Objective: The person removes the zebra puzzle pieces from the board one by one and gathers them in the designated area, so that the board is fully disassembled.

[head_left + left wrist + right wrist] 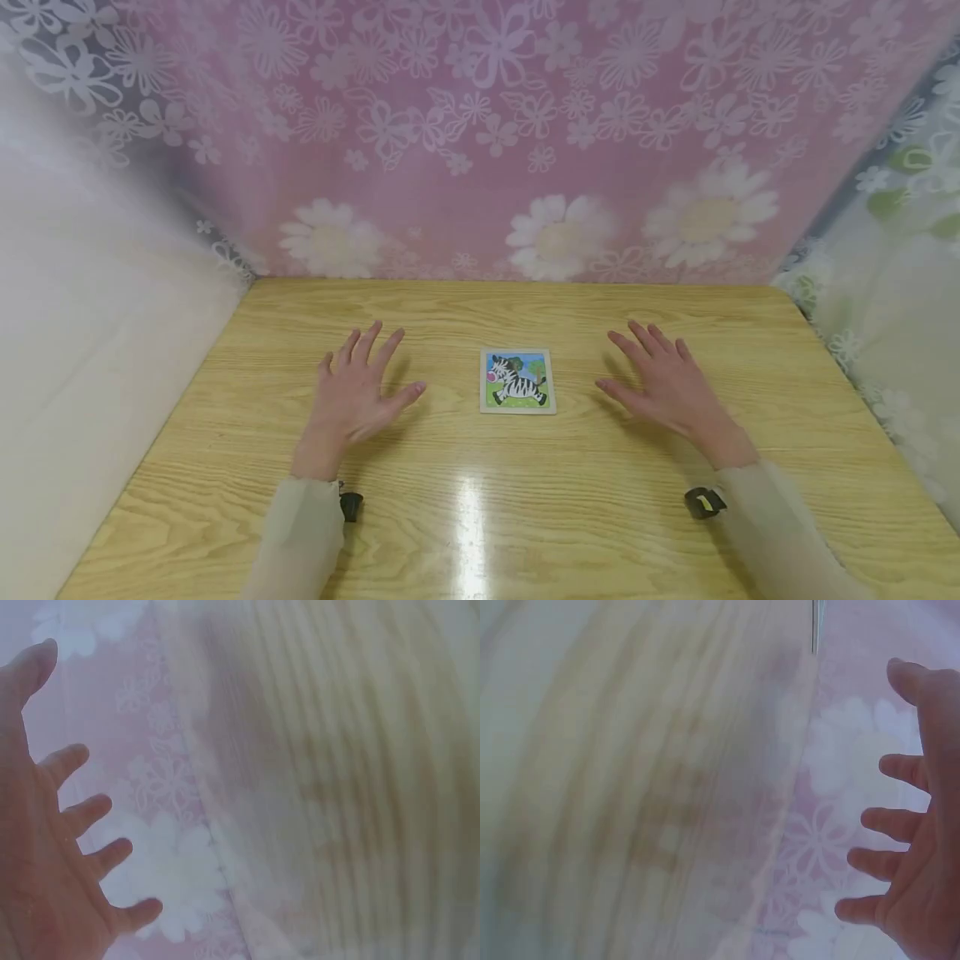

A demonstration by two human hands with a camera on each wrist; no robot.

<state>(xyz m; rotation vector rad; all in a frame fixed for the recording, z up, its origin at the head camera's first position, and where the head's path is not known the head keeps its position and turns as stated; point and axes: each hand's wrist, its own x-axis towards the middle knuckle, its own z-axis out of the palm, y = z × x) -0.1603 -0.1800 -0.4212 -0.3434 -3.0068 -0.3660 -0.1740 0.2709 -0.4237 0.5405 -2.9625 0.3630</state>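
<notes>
One square, pale-framed zebra picture board [517, 382] lies on a yellowish wood-grain table [408, 521], between the bare left hand [356, 397] and right hand [667, 387]. Both spread wide, five digits each, holding nothing. The wrist views show palms; the head view, backs.

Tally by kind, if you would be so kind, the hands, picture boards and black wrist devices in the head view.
Hands: 2 (left hand, right hand)
Zebra picture board: 1
Black wrist devices: 2 (left device, right device)
Total: 5
</notes>
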